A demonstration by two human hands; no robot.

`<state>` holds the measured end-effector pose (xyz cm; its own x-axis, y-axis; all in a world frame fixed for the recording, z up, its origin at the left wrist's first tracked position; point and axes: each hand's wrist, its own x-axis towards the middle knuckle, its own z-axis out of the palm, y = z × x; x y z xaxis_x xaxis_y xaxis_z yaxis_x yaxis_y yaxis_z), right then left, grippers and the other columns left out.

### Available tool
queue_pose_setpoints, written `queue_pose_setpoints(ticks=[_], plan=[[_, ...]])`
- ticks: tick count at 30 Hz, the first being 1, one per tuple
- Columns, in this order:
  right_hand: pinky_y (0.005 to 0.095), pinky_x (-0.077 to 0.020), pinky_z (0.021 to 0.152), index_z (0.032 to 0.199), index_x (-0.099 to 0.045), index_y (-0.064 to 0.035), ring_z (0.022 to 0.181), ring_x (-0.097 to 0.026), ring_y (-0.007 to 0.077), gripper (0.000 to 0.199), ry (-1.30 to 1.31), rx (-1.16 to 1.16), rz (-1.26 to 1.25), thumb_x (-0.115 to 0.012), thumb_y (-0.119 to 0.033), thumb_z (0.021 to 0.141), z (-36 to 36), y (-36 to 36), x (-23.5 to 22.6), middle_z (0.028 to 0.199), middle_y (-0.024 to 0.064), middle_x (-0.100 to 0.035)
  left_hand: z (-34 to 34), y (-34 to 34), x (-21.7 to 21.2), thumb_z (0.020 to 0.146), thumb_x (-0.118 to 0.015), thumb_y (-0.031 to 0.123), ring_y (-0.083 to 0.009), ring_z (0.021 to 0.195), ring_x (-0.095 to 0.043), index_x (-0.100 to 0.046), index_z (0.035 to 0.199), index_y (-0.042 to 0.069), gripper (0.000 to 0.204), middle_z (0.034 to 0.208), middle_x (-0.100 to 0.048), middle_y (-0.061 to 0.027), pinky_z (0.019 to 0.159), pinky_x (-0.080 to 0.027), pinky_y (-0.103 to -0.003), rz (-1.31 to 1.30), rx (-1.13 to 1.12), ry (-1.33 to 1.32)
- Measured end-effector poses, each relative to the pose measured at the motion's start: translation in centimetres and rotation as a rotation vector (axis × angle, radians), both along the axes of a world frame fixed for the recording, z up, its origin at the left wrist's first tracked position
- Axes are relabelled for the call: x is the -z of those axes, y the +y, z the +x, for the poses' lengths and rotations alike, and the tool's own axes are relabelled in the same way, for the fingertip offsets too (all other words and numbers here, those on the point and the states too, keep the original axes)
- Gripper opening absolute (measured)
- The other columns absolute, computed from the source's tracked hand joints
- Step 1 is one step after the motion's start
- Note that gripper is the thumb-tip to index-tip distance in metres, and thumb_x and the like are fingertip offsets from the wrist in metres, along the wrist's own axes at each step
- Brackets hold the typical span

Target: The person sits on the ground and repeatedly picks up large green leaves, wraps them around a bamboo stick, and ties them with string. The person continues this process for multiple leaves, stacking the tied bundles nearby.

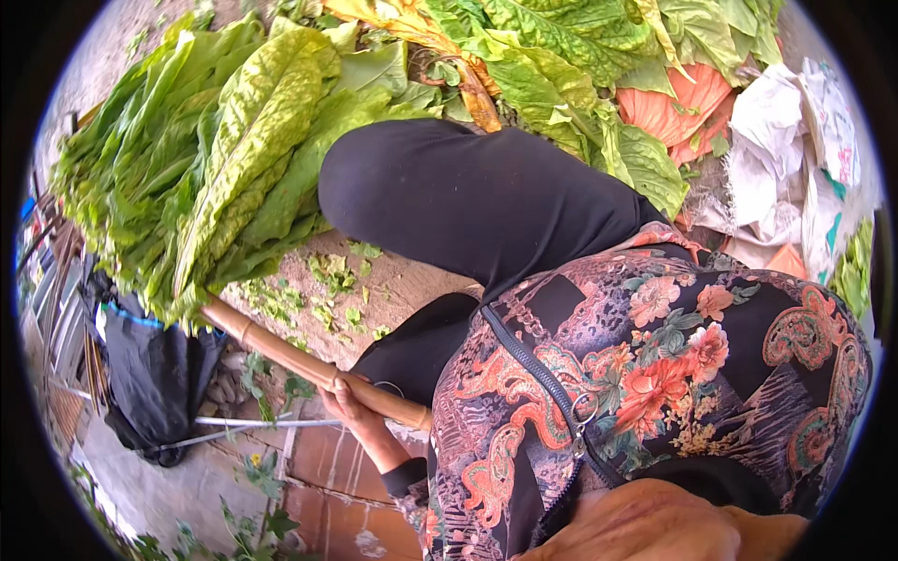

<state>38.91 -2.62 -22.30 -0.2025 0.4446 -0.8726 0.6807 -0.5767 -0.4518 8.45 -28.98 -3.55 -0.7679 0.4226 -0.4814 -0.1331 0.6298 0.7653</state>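
Pole [271,348]: light-brown bamboo, set slanting; upper end goes under the leaf bunch, lower end reaches the flowered jacket [645,374], but if it touches the cloth I cannot tell.
Left hand [354,408]: on lower half of pole, nearer to its jacket end; fingers are curled around it, so grasping.
Right hand: out of view, state of its fingers I cannot tell.
Leaf bunch [140,178]: large green leaves, gathered at upper end of pole & hiding it; on top lies 1 yellow-green leaf [253,140] w/ wrinkled surface.
Trouser leg [486,196]: black, knee bent, above pole.
Leaf scraps [332,271]: small green bits on ground, near pole, just above it.
Leaf pile [580,47]: green & yellow, well apart from pole, beyond the leg.
White sack [767,140]: crumpled, far right of pole.
Black bag [159,383]: slack, below-left of pole's leafy end.
White pipe [271,424]: thin, below pole.
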Motion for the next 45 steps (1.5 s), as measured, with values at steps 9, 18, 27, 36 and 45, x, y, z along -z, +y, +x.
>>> queue_pose_setpoints(ticks=[9,18,27,36,45], plan=[[0.0360,-0.0474,0.079,0.119,-0.046,0.0005,0.097,-0.056,0.0257,0.053,-0.073,0.136,0.073,-0.052,-0.042,0.089,-2.3,4.5,2.8,0.109,0.0135,-0.056,10.7,-10.6,-5.0,0.077,-0.066,0.027,-0.0229,0.073,-0.058,-0.045,0.110,-0.011,0.054,0.086,-0.059,-0.0189,0.064,-0.050,-0.031,0.023,0.064,-0.019],[0.0355,-0.0474,0.081,0.123,-0.044,0.0001,0.100,-0.055,0.0247,0.056,-0.016,0.097,0.022,-0.051,-0.044,0.089,-2.8,3.3,1.7,0.114,0.0123,-0.056,12.0,-2.9,-11.6,0.080,-0.060,0.056,-0.0225,0.068,-0.056,-0.027,0.128,-0.005,0.085,0.084,-0.056,-0.0178,0.063,-0.046,-0.033,-0.241,0.081,0.027],[0.0349,-0.0475,0.082,0.127,-0.041,-0.0002,0.104,-0.054,0.0238,0.060,0.356,0.056,-0.412,-0.051,-0.045,0.089,8.9,-8.7,-9.9,0.118,0.0110,-0.055,9.1,2.3,-9.2,0.083,-0.050,0.056,-0.0166,0.053,-0.048,-0.041,0.110,-0.008,0.070,0.059,-0.049,-0.0096,0.053,-0.038,-0.028,-0.092,0.168,0.193],[0.0344,-0.0476,0.084,0.132,-0.039,-0.0006,0.107,-0.053,0.0228,0.063,0.181,0.406,-0.344,-0.050,-0.047,0.090,40.4,1.6,-8.4,0.123,0.0098,-0.055,5.9,1.9,-6.1,0.082,-0.059,0.045,-0.0146,0.055,-0.052,-0.049,0.092,0.004,0.044,0.062,-0.052,-0.0071,0.051,-0.042,-0.026,0.161,0.141,0.117],[0.0403,-0.0464,0.079,0.100,-0.061,0.0031,0.087,-0.060,0.0373,0.054,-0.192,-0.523,0.443,-0.070,-0.042,0.071,24.2,0.4,7.0,0.091,0.0250,-0.063,4.9,5.2,-4.6,0.082,-0.061,0.042,-0.0143,0.056,-0.052,-0.054,0.086,0.004,0.038,0.063,-0.054,-0.0064,0.051,-0.042,-0.024,0.243,0.054,0.126]])
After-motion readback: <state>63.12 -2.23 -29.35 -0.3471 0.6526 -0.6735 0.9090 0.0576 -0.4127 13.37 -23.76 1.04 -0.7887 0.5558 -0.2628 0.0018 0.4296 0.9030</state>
